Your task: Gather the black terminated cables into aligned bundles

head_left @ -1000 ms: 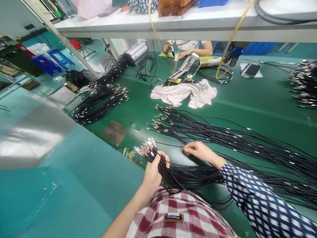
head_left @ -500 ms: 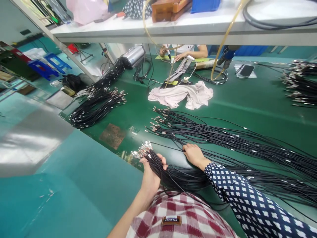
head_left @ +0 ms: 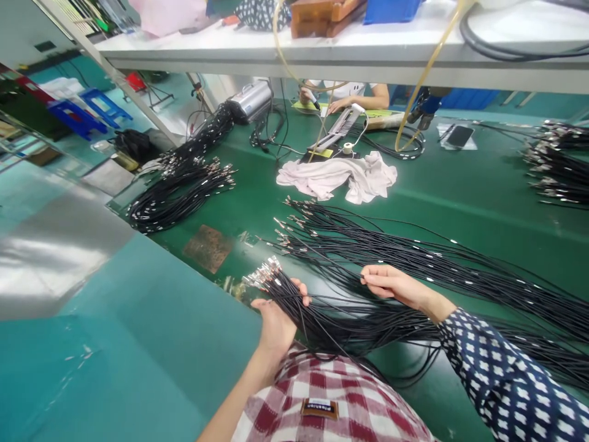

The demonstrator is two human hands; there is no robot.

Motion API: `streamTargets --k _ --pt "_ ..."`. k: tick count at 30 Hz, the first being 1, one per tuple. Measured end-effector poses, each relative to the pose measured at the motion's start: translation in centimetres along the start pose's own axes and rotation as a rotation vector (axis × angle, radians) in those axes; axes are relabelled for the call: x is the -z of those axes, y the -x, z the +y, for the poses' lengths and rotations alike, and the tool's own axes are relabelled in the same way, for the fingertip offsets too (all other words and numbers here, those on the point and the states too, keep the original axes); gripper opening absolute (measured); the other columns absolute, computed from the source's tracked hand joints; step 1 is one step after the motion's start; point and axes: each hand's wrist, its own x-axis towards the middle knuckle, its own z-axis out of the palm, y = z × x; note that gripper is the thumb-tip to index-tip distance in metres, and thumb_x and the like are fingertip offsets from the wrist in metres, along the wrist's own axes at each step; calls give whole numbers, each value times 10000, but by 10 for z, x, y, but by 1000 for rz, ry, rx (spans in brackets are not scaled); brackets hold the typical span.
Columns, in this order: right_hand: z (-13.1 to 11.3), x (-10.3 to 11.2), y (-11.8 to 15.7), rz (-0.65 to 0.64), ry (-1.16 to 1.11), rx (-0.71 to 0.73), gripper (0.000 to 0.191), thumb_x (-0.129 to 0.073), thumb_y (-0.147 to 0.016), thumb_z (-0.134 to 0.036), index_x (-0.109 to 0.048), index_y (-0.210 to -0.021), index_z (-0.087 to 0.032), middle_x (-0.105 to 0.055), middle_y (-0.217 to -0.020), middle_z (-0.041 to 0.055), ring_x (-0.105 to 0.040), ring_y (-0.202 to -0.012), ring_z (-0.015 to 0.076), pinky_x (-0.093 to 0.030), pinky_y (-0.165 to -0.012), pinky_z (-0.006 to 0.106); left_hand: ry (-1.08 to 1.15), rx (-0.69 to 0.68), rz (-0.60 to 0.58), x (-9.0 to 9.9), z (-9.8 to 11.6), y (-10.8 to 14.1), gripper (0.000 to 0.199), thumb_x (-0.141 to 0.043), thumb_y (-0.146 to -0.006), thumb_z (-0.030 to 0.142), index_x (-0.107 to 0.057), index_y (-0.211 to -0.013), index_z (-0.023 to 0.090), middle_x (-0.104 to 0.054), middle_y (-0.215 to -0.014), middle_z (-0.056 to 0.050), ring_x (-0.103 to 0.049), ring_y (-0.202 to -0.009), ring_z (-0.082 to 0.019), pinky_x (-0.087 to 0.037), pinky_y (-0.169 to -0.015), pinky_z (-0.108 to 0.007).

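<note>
A bundle of thin black cables (head_left: 299,313) with silvery connector ends lies in my left hand (head_left: 278,316), whose fingers curl round it near the ends. To the right, my right hand (head_left: 391,285) pinches a thin black cable at its fingertips, above the green table (head_left: 460,215). Behind it, a long spread of black cables (head_left: 414,252) runs off to the right, its metal ends pointing left. The cables from my left hand pass below my right hand.
Coiled black cables (head_left: 165,199) lie at the left, and another bundle (head_left: 561,162) at the far right. A pale cloth (head_left: 340,175), a power strip (head_left: 338,129) and a phone (head_left: 459,135) lie further back. Beyond them, another person's hand (head_left: 340,104) shows under a white shelf (head_left: 230,58).
My right hand has moved right and lifted slightly, with its fingertips now pinched on a cable. My left hand has barely moved and still holds the bundle.
</note>
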Motion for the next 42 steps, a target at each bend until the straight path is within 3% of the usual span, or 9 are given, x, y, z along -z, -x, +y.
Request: streamTargets --k 5,9,12,16,25,30,36,38,42 --pt "-8 -33 -46 -136 116 -69 409 -607 -762 -476 -562 -958 -120 -552 -585 -8 -443 -479 80 -306 -471 206 -56 11 -19 -4 0 0 833 -378 -567 848 -610 -936 138 -522 -846 -80 -468 -674 -168 -410 -644 -298" --pt "-18 -58 -75 -80 200 -15 392 -603 -753 -486 -571 -850 -108 -504 -493 -33 -364 -420 63 -240 -425 202 -63 -12 16 -6 -1 0 771 -443 -558 823 -614 -886 146 -517 -804 -63 -453 -634 -145 -416 -636 -287" --pt "-26 -56 -62 -76 28 89 342 -568 -793 -439 -583 -892 -113 -398 -445 -68 -255 -396 52 -137 -410 219 -46 -8 -2 -3 -2 2 793 -460 -549 816 -609 -938 141 -527 -848 -79 -471 -682 -161 -418 -663 -286" --pt "-31 -44 -33 56 -194 214 260 -532 -834 -389 -534 -940 -152 -426 -496 -56 -276 -414 61 -162 -437 233 -43 -21 -61 0 -3 4 800 -477 -559 804 -589 -1007 150 -512 -892 -80 -467 -720 -167 -411 -683 -288" --pt "-11 -64 -26 78 -177 174 292 -520 -843 -433 -484 -964 -170 -547 -572 -19 -257 -394 55 -136 -407 225 -131 -36 -199 -4 -1 10 751 -632 -580 685 -524 -1145 202 -489 -959 -71 -474 -783 -179 -407 -716 -299" --pt "14 -90 -18 218 69 242 261 -524 -839 -434 -526 -889 -178 -566 -844 23 -434 -646 106 -318 -533 222 -82 -20 -120 -4 -3 3 733 -631 -558 701 -566 -1069 179 -496 -898 -56 -466 -734 -156 -415 -682 -274" --pt "32 -111 -25 438 328 282 256 -450 -880 -419 -531 -821 -183 -475 -721 -9 -422 -648 124 -345 -581 240 -139 -34 -185 -6 -3 8 810 -649 -514 704 -536 -1123 181 -508 -938 -68 -486 -774 -175 -428 -706 -293" --pt "33 -112 -26 459 345 302 241 -450 -884 -404 -536 -831 -185 -484 -735 -3 -432 -653 129 -354 -586 245 -203 -59 -178 -8 -4 8 709 -694 -572 612 -529 -1115 187 -517 -924 -63 -489 -767 -164 -421 -698 -281" --pt "34 -110 -16 544 410 428 166 -492 -876 -335 -590 -893 -201 -510 -847 34 -479 -771 157 -387 -657 266 -315 -105 19 -13 -5 1 316 -656 -755 335 -540 -999 173 -513 -758 -14 -472 -640 -98 -384 -635 -228"
